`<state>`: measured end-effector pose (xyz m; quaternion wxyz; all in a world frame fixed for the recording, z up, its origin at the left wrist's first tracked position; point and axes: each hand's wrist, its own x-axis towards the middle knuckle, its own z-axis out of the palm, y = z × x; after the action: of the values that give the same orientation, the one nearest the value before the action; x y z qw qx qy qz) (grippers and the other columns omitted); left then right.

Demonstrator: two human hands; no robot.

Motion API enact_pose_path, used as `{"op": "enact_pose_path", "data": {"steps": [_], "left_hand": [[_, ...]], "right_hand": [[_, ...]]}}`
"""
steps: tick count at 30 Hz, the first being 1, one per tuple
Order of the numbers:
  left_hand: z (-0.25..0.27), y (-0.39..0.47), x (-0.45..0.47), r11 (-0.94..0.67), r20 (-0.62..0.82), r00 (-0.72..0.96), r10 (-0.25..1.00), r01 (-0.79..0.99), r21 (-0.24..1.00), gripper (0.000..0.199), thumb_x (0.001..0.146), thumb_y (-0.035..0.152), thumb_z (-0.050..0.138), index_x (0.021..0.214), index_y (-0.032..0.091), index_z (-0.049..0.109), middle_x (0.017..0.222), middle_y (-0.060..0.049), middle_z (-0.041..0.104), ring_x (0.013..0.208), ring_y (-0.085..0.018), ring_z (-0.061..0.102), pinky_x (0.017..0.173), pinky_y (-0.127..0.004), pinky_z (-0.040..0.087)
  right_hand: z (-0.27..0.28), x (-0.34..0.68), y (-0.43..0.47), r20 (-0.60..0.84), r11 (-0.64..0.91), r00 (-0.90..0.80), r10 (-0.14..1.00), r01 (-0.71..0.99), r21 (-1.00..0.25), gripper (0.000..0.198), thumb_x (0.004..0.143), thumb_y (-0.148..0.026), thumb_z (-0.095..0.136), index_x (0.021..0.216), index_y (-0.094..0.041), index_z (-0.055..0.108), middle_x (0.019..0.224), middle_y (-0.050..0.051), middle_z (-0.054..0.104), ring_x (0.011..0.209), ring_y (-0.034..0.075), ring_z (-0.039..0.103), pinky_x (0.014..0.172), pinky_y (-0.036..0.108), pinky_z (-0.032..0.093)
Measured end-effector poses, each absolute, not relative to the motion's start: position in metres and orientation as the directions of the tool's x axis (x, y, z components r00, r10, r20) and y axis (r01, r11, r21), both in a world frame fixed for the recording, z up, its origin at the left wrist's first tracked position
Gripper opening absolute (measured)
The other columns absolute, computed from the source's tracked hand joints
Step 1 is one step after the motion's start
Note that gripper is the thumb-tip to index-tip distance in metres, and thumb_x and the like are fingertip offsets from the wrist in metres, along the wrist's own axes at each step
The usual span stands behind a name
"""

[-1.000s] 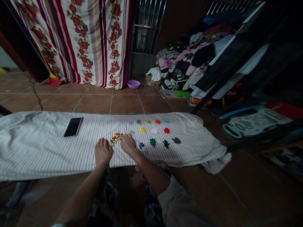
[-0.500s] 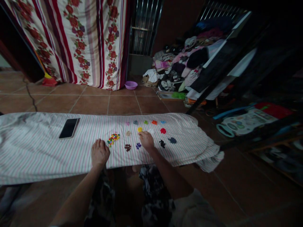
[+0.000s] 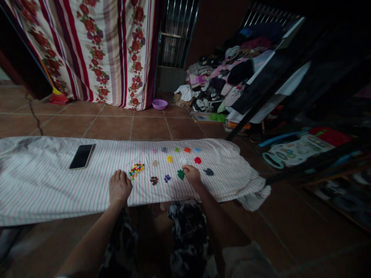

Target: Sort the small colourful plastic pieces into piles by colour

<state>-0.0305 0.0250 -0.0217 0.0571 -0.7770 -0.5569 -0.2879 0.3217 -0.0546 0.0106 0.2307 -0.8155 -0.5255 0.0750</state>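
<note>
My left hand (image 3: 120,186) rests on the striped cloth, fingers laid down, with nothing visible in it. Just right of it lies a heap of mixed coloured small pieces (image 3: 136,170). My right hand (image 3: 191,173) hovers or touches by the dark green pile (image 3: 181,174), its thumb and fingertips pinched; whatever they hold is too small to see. Around it are single-colour piles: white (image 3: 183,160), red (image 3: 197,160), yellow (image 3: 169,159), dark grey (image 3: 208,172), purple (image 3: 167,178), brown (image 3: 154,180) and beige (image 3: 155,163). The black pile is hidden behind my right hand.
A back row holds pink, grey, lime, orange (image 3: 187,150) and light blue piles. A phone (image 3: 82,156) lies left on the cloth-covered table (image 3: 43,177). Beyond are a purple basin (image 3: 159,104), a floral curtain (image 3: 116,50) and heaped clothes (image 3: 220,77).
My right hand has moved from the yellow pile rightward and nearer to me, uncovering the green pile and covering the black one. My left hand stays in place on the cloth.
</note>
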Motion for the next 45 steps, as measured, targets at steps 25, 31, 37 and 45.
{"op": "enact_pose_path", "data": {"steps": [25, 31, 37, 45], "left_hand": [[-0.020, 0.025, -0.031, -0.351, 0.493, 0.225, 0.841, 0.919, 0.180, 0.029, 0.087, 0.019, 0.042, 0.105, 0.007, 0.061, 0.122, -0.023, 0.063, 0.121, -0.034, 0.054, 0.102, -0.047, 0.043], [-0.022, 0.026, -0.030, -0.348, 0.489, 0.204, 0.848, 0.911, 0.222, 0.030, 0.087, 0.018, 0.041, 0.107, 0.008, 0.061, 0.124, -0.022, 0.062, 0.125, -0.034, 0.053, 0.105, -0.048, 0.042], [-0.021, 0.026, -0.029, -0.346, 0.475, 0.203, 0.856, 0.908, 0.236, 0.030, 0.087, 0.019, 0.041, 0.107, 0.009, 0.061, 0.124, -0.021, 0.062, 0.126, -0.034, 0.052, 0.105, -0.049, 0.041], [-0.022, 0.025, -0.029, -0.347, 0.465, 0.195, 0.863, 0.899, 0.266, 0.033, 0.087, 0.020, 0.042, 0.112, 0.007, 0.060, 0.127, -0.024, 0.061, 0.128, -0.035, 0.050, 0.106, -0.051, 0.040]], "right_hand": [[0.005, 0.311, -0.043, 0.281, -0.173, 0.335, 0.899, 0.863, -0.474, 0.035, 0.084, -0.009, 0.044, 0.098, -0.018, 0.075, 0.102, 0.008, 0.075, 0.100, 0.020, 0.066, 0.096, 0.032, 0.049], [0.011, 0.275, -0.026, 0.304, -0.012, 0.179, 0.936, 0.878, -0.478, 0.029, 0.089, -0.013, 0.048, 0.100, -0.018, 0.074, 0.102, 0.008, 0.074, 0.099, 0.020, 0.065, 0.094, 0.032, 0.049], [0.010, 0.226, -0.006, 0.237, 0.078, 0.044, 0.970, 0.871, -0.484, 0.028, 0.091, -0.014, 0.049, 0.102, -0.020, 0.074, 0.102, 0.007, 0.073, 0.099, 0.020, 0.064, 0.093, 0.032, 0.048], [0.024, 0.177, 0.019, 0.074, 0.098, -0.073, 0.995, 0.891, -0.443, 0.032, 0.093, -0.012, 0.047, 0.114, -0.018, 0.071, 0.112, 0.009, 0.070, 0.113, 0.018, 0.059, 0.102, 0.028, 0.040]]}}
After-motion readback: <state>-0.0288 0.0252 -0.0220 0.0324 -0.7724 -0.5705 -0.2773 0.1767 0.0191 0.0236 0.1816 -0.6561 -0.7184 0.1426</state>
